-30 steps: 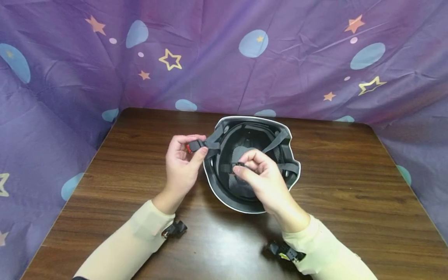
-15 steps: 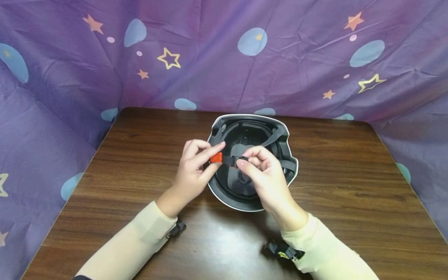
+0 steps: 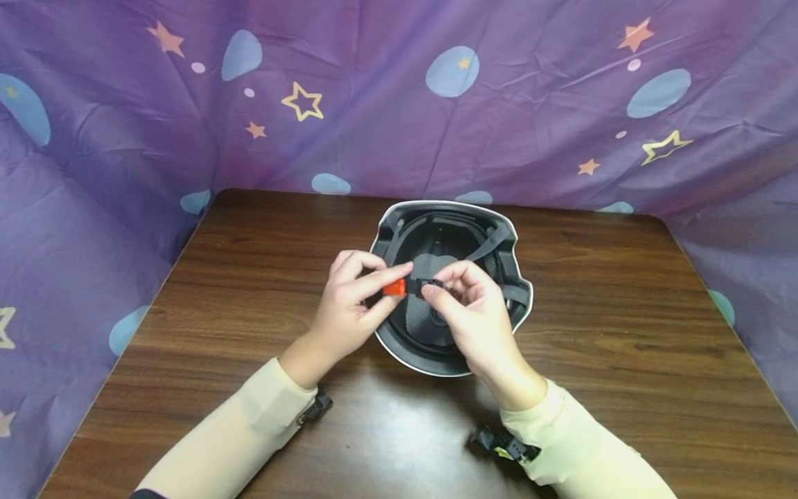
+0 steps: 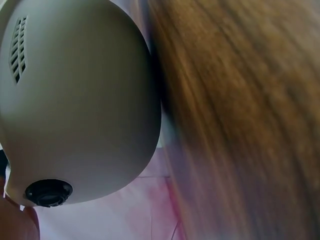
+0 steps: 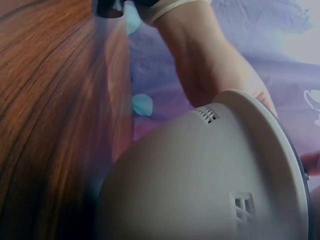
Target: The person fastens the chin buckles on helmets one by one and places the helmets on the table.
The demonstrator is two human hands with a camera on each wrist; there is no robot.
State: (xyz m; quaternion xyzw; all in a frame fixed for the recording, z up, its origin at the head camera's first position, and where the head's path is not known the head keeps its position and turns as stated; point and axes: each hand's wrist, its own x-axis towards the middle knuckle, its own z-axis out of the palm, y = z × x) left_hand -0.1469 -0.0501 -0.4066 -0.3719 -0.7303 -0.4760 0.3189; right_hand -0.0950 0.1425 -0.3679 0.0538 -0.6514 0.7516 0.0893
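Note:
A white helmet [image 3: 397, 350] lies upside down on the table, its black lining and grey straps facing up. Over its opening, my left hand [image 3: 343, 305] pinches the orange-red part of the chin-strap buckle [image 3: 394, 287] between thumb and fingers. My right hand [image 3: 476, 319] pinches the black strap end [image 3: 418, 287] just to the right of it. The orange part and the black piece are in line, close together between the hands. In the left wrist view the smooth outer shell of the helmet [image 4: 85, 110] hides the buckle; the helmet [image 5: 195, 175] fills the lower right wrist view likewise.
The dark wood table [image 3: 623, 333] stretches on both sides of the helmet. A purple curtain [image 3: 386, 138] with stars hangs behind and at the sides. Small black cameras [image 3: 508, 443] are strapped at both wrists.
My left hand has moved right, from the helmet's left rim to over its opening, turning the orange side of the buckle up toward the black strap end. The right hand has barely moved.

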